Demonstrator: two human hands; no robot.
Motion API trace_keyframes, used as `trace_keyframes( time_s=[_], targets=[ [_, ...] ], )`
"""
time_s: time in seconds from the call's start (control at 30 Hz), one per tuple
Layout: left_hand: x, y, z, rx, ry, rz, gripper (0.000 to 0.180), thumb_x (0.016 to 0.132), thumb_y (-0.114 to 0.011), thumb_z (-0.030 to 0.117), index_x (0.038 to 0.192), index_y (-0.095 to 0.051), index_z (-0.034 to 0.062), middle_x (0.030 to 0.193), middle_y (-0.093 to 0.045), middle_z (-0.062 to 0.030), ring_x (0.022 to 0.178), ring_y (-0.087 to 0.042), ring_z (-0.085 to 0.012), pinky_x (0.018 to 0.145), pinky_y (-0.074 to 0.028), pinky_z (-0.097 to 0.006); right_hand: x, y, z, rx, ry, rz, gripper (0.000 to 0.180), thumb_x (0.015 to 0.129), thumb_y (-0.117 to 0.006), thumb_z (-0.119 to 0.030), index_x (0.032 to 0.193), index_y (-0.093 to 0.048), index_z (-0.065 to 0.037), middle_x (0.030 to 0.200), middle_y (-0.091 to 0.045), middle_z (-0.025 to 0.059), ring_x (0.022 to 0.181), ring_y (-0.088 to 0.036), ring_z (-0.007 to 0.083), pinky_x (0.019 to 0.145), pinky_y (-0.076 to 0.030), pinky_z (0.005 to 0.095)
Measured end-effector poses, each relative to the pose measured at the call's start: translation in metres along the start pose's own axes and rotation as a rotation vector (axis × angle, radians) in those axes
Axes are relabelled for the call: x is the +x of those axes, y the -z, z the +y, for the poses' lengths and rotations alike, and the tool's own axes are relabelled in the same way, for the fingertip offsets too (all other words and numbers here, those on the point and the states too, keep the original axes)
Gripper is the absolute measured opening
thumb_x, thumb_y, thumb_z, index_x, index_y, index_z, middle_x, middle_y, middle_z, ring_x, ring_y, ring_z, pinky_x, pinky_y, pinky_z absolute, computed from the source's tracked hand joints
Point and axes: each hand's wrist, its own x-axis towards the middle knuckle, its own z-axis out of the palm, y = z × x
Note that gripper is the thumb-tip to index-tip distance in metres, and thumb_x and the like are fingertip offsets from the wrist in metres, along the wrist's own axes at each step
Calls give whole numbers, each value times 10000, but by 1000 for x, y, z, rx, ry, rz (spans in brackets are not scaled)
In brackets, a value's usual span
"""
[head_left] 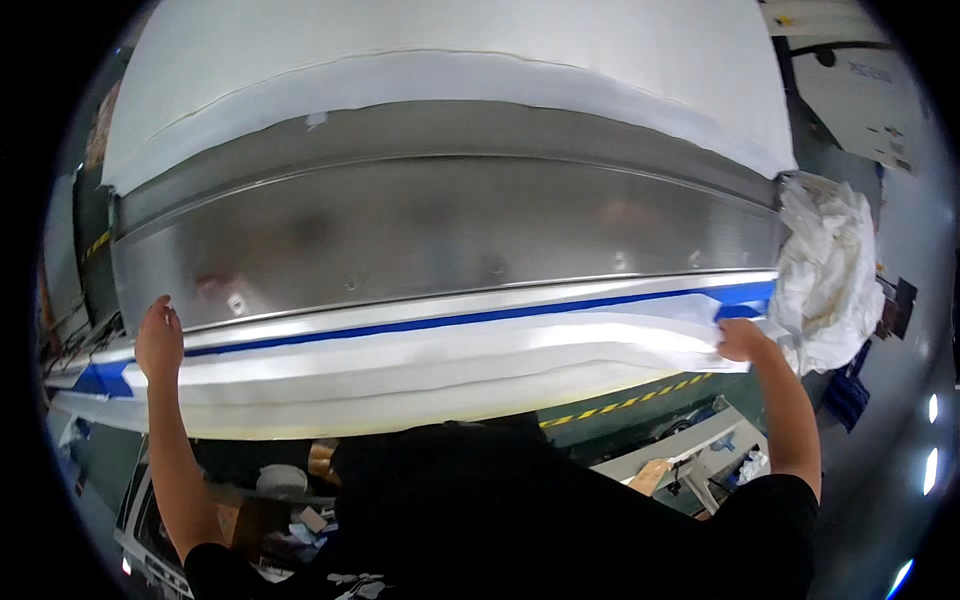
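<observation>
Black shirt point(450, 510) up close; R hand point(742, 340) pinching white sheet point(450, 355) along front edge of bench point(420, 225), nr right corner; L hand point(160, 342) nr left corner, can't tell its grip. Best keep tension even, parallel w/ blue strip point(450, 323).

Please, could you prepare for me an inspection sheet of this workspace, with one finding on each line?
Surface: grey metal panel, shiny, with blurry reflections.
Work items: white sheet along the near side; blue strip just beyond it; white covering over the far side.
Clutter: crumpled white bundle at the right end.
Hands: left hand near the panel's left front corner, nothing seen in it; right hand at the sheet's right end, grip unclear.
Cables: dark strands at far left, too blurred to be sure.
Surroundings: yellow-and-black striped line on the floor.
</observation>
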Motion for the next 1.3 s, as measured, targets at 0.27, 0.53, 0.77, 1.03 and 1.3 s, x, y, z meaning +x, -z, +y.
trace_keyframes(
  time_s=[0.27, 0.53, 0.77, 1.03, 1.3],
  targets=[
    [-16, 0, 75, -127, -78, -32, 265, 873, -537, 210, 1107, -615, 115, 1008, -659, -98, 917, -627, -292, 775, -492, -394, 19, 38, -77, 173, 230, -165, 602, 602, -725, -330, 1104, -607, -20, 1038, -645, 202, 970, -607, 364, 858, -471, 383],
    [-23, -1, 53, -170, -2, -76, 270, 880, -523, 222, 1099, -625, 101, 996, -661, -96, 933, -624, -285, 783, -491, -392, 28, 48, -133, 290, 247, 65, 433, 638, -749, -339, 936, -646, -43, 828, -684, 102, 799, -650, 258, 729, -497, 330],
    [-21, -31, 39, -312, -62, 28, 266, 880, -532, 226, 1084, -632, 88, 985, -658, -110, 916, -621, -295, 771, -488, -396, 19, 38, -167, 354, 246, 149, 310, 704, -715, -268, 936, -643, -75, 833, -675, 99, 815, -643, 271, 727, -498, 359],
    [3, -40, 40, -392, -255, 301, 263, 830, -589, 142, 1088, -613, 96, 1059, -621, -133, 966, -592, -330, 825, -475, -403, -2, 78, -261, 268, 339, 246, 213, 777, -648, -239, 900, -637, -66, 807, -664, 126, 765, -637, 298, 703, -496, 379],
    [73, -43, 29, -457, -216, 590, 351, 821, -594, 179, 1152, -558, 70, 1175, -565, -148, 1093, -526, -320, 933, -405, -459, 25, 190, -406, 236, 613, 458, 207, 833, -568, -280, 900, -610, -89, 827, -644, 157, 799, -615, 350, 702, -476, 452]
  ],
)
